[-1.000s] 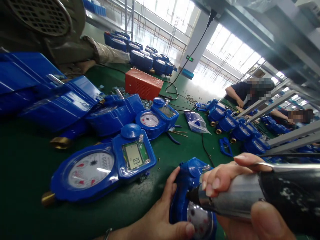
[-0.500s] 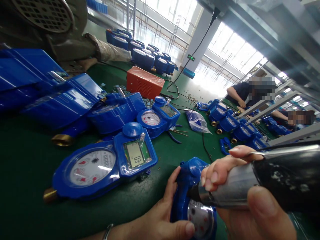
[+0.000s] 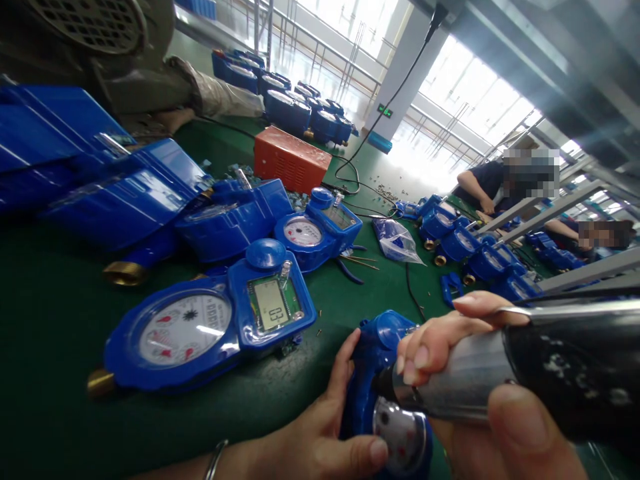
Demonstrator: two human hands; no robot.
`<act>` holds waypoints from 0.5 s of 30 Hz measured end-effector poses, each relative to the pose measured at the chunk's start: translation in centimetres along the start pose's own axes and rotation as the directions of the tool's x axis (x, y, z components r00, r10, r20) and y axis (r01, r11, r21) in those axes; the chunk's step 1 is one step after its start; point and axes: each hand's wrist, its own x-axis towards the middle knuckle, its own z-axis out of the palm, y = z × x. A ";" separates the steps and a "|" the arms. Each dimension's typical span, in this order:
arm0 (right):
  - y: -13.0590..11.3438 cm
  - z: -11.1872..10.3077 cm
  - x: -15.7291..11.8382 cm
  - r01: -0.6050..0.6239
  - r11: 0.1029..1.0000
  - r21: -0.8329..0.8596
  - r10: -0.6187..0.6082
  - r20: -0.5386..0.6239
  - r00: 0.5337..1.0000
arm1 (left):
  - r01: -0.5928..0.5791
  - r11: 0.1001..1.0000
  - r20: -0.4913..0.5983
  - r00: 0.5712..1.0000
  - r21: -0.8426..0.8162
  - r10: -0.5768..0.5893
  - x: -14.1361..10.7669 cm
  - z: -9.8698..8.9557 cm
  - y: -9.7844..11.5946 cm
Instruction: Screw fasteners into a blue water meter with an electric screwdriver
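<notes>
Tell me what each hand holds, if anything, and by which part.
The right hand grips the cylindrical tool around its metal front section. The left hand holds a blue meter by its side, thumb at the dial.

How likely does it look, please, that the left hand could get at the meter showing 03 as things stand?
Probably yes: the meter showing 03 lies close beside the left hand with nothing large between them, though that hand grips another meter and would likely have to let go first.
</notes>
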 end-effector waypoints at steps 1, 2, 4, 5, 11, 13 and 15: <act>0.0 0.1 0.0 0.020 1.000 -0.011 -0.020 -0.008 1.000 | -0.001 1.000 -0.002 1.000 0.005 0.001 0.0 -0.1 -0.1; 0.0 0.3 0.0 0.026 0.999 -0.021 -0.027 -0.009 1.000 | -0.004 1.000 0.002 1.000 0.013 0.004 -0.1 -0.1 -0.1; 0.0 0.5 0.0 0.026 0.999 -0.035 -0.026 -0.013 1.000 | -0.023 0.999 0.022 1.000 0.028 0.022 -0.2 -0.1 -0.2; -0.1 0.6 -0.1 0.028 0.999 -0.038 -0.029 -0.018 0.999 | -0.033 0.999 0.027 0.999 0.031 0.032 -0.2 -0.1 -0.2; -0.1 0.2 -0.6 0.019 0.999 -0.028 -0.019 0.004 1.000 | -0.034 0.999 0.018 0.999 0.003 0.034 -0.3 0.5 -0.3; -0.1 0.0 -0.6 0.024 0.999 -0.041 -0.024 0.010 1.000 | -0.033 0.999 0.007 0.999 0.016 0.033 -0.3 0.5 -0.3; -0.1 0.0 -0.5 0.035 0.998 -0.060 -0.035 0.012 0.999 | -0.035 0.998 0.004 0.999 0.049 0.035 -0.3 0.5 -0.5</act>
